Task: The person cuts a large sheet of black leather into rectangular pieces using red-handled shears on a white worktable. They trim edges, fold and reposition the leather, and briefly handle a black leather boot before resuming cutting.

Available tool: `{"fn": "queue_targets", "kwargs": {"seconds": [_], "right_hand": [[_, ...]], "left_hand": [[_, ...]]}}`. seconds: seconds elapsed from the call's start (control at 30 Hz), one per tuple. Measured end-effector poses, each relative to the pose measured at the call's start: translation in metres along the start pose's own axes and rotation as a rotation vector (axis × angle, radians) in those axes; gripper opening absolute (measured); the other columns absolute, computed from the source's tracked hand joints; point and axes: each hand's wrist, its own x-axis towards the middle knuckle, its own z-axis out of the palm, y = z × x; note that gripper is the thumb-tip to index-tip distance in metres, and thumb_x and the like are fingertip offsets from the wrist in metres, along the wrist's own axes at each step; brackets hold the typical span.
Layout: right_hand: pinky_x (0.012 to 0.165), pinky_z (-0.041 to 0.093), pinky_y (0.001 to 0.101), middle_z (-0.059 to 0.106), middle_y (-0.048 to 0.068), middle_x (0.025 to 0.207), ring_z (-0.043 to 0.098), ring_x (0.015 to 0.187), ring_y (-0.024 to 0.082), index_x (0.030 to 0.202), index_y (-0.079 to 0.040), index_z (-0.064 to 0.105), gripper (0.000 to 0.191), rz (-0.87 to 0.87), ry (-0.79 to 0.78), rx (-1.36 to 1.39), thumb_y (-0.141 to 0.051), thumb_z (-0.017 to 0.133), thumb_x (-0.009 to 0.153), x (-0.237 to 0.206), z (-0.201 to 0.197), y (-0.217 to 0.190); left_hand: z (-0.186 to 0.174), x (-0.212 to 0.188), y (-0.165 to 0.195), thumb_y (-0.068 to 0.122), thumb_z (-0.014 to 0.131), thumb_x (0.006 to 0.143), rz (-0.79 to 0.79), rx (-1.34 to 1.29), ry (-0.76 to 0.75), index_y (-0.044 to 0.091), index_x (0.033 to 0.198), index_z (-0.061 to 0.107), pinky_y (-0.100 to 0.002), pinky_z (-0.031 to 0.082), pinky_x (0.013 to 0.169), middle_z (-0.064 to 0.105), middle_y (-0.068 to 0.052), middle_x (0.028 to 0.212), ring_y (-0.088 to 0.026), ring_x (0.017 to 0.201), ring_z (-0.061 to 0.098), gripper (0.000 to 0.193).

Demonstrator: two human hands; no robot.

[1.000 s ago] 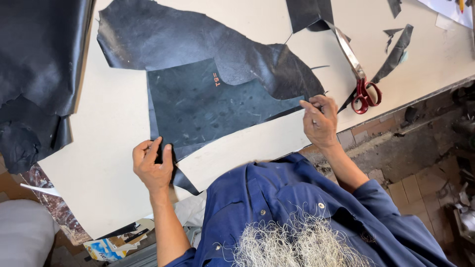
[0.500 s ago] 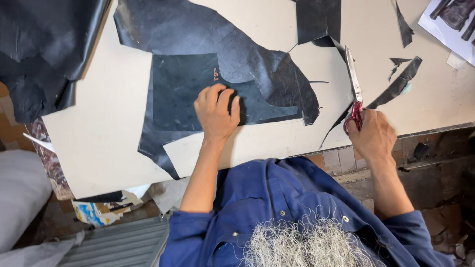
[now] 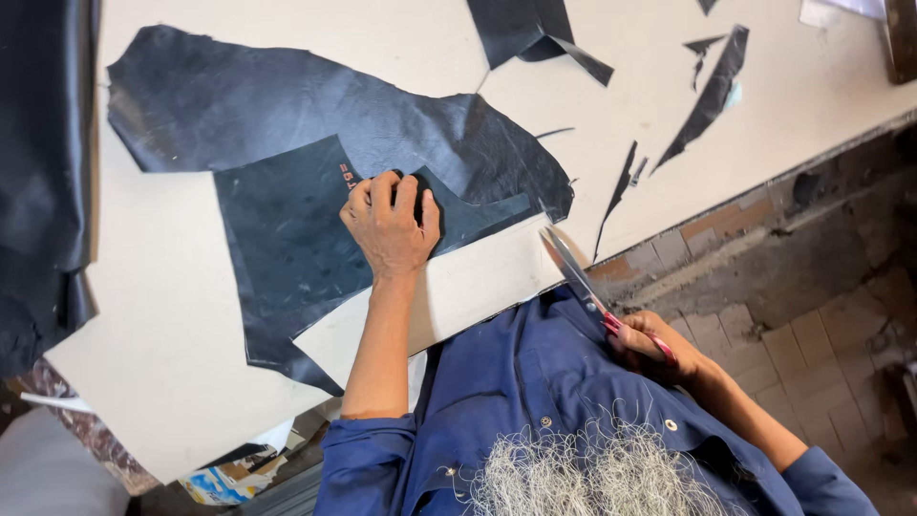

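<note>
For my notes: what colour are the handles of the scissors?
Red, on the scissors in the right hand, head view.

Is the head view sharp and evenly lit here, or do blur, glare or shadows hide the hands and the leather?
Head view: even daylight, no harsh glare; the left hand on the dark leather piece is sharp; the right hand with the scissors is slightly soft; the floor right of the table is dimmer; wide-angle tilt.

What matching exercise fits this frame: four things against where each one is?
Things:
1. left hand
2. scissors
3. narrow dark offcuts
4. dark piled material

Places:
A. at the table's left edge
B. held in the right hand, off the table edge
C. flat on the dark leather piece
D. loose on the table's far right

Pairs: 1-C, 2-B, 3-D, 4-A
</note>
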Motion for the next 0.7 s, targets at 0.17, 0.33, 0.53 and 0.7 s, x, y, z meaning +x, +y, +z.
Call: {"fn": "queue_targets", "kwargs": {"seconds": [0.17,0.33,0.53,0.7], "right_hand": [[0.051,0.043,0.0246,0.059,0.001,0.063,0.056,0.055,0.011,0.069,-0.009,0.055,0.049,-0.191,0.001,0.207,-0.046,0.067,0.098,0.02,0.044,-0.001],[0.054,0.047,0.026,0.062,0.002,0.061,0.056,0.055,0.011,0.079,-0.005,0.066,0.033,-0.02,0.413,-0.03,-0.037,0.072,0.088,0.057,0.093,-0.015],[0.054,0.044,0.0244,0.06,0.0,0.062,0.053,0.057,0.007,0.076,-0.004,0.065,0.04,0.007,0.475,-0.199,-0.04,0.077,0.087,0.048,0.102,-0.018],[0.052,0.042,0.0254,0.059,0.0,0.063,0.051,0.056,0.008,0.075,-0.004,0.062,0.042,0.024,0.467,-0.205,-0.041,0.077,0.088,0.051,0.099,-0.016]], "left_hand": [[0.006,-0.007,-0.003,0.031,0.071,0.094,0.01,0.021,-0.008,0.015,0.107,0.071,-0.048,0.038,0.092,0.061,-0.002,0.116,-0.028,0.112,0.051,0.021],[0.008,-0.01,-0.004,0.031,0.072,0.093,0.026,0.019,-0.008,0.015,0.108,0.071,-0.047,0.038,0.091,0.061,-0.003,0.116,-0.028,0.111,0.05,0.022],[0.006,-0.01,-0.005,0.033,0.072,0.093,0.015,0.018,-0.005,0.017,0.107,0.071,-0.047,0.038,0.09,0.061,-0.002,0.115,-0.029,0.111,0.051,0.021],[0.004,-0.01,-0.005,0.033,0.072,0.094,-0.009,0.008,-0.032,0.016,0.109,0.07,-0.048,0.039,0.091,0.06,-0.002,0.116,-0.028,0.112,0.051,0.023]]}}
